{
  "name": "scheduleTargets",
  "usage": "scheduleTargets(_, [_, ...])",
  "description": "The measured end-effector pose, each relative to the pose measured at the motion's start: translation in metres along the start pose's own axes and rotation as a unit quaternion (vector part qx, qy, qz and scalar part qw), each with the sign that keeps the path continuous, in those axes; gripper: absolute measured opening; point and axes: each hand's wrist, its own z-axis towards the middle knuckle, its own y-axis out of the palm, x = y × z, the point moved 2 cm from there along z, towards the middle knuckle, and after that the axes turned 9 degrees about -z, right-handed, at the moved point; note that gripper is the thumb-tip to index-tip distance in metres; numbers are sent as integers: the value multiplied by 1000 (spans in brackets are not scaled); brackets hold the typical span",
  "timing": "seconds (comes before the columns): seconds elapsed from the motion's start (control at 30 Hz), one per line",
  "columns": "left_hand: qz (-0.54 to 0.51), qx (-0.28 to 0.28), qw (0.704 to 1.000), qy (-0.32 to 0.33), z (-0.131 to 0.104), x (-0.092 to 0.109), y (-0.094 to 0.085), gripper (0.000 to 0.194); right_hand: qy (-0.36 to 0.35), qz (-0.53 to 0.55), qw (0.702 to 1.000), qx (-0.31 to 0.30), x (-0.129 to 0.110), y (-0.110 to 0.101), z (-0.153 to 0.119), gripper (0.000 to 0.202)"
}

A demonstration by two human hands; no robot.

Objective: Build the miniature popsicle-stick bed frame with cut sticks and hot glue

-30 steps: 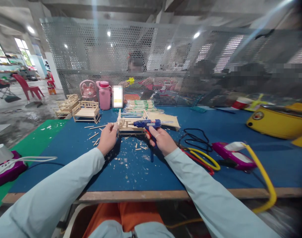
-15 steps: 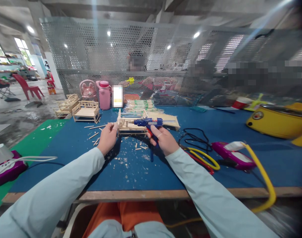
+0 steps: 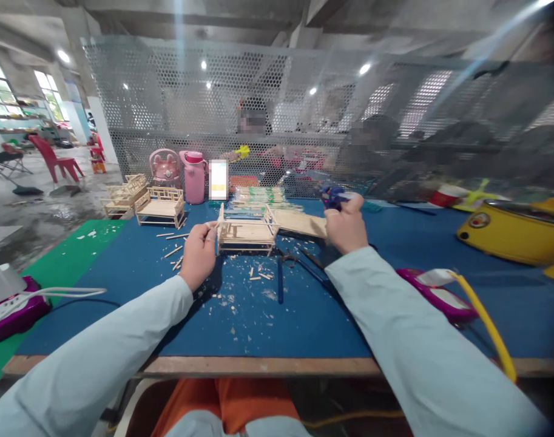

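Observation:
My left hand [image 3: 201, 254] pinches the left end of a small wooden stick-built bench [image 3: 247, 232] that stands on the blue table mat. To the right and farther back, my right hand [image 3: 347, 224] is wrapped round a blue glue gun [image 3: 332, 195], raised above the mat and away from the bench. Below the right wrist lie blue-handled pliers [image 3: 310, 267]. A flat wooden panel [image 3: 301, 223] rests just right of the bench. Cut stick pieces [image 3: 253, 276] and pale crumbs are scattered in front of it.
Two finished-looking stick benches [image 3: 161, 206] stand back left, near a pink flask [image 3: 194, 177] and a lit phone [image 3: 218, 179]. Bundled sticks [image 3: 258, 197] lie behind. On the right are a purple power strip [image 3: 435, 294] with a yellow cable and a yellow pot [image 3: 508, 230].
My right hand has carried the glue gun from over the bench to the right and back, uncovering the pliers. My left hand stays at the bench's left end.

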Motion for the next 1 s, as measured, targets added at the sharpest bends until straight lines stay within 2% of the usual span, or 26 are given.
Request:
scheduleTargets(0.07, [7,-20,1000,23,-4,4,2,25,15,-81,997,-3,12,6,16,45])
scheduleTargets(0.17, [-21,-66,997,13,-9,8,7,25,-10,-240,967,-83,20,23,25,38])
scheduleTargets(0.23, [-37,-89,995,-4,-11,9,9,29,-30,-287,950,-121,18,30,22,35])
scheduleTargets(0.3, [-23,-107,994,2,-11,9,10,30,-69,-285,953,-71,4,28,13,35])
scheduleTargets(0.37, [7,-131,991,20,-10,8,10,29,-178,-248,952,36,-21,21,-3,34])
scheduleTargets(0.4, [23,-144,989,28,-9,7,10,28,-259,-212,941,50,-36,18,-14,31])
scheduleTargets(0.47, [51,-161,985,38,-8,6,10,25,-434,-140,890,-16,-64,19,-40,26])
scheduleTargets(0.5, [60,-163,984,42,-7,5,10,23,-493,-121,861,-48,-75,22,-52,25])
scheduleTargets(0.53, [65,-165,983,46,-7,5,10,21,-520,-114,845,-55,-83,25,-62,26])
scheduleTargets(0.6, [59,-171,982,58,-7,4,10,22,-536,-108,836,-50,-91,32,-77,29])
scheduleTargets(0.73, [34,-179,981,62,-8,1,13,25,-513,-72,855,-43,-88,46,-83,28])
scheduleTargets(0.9, [10,-157,987,29,-9,0,17,22,-471,-16,881,-51,-83,55,-79,23])
scheduleTargets(1.0, [33,-118,991,50,-7,5,14,26,-434,-8,900,-33,-81,60,-76,21])
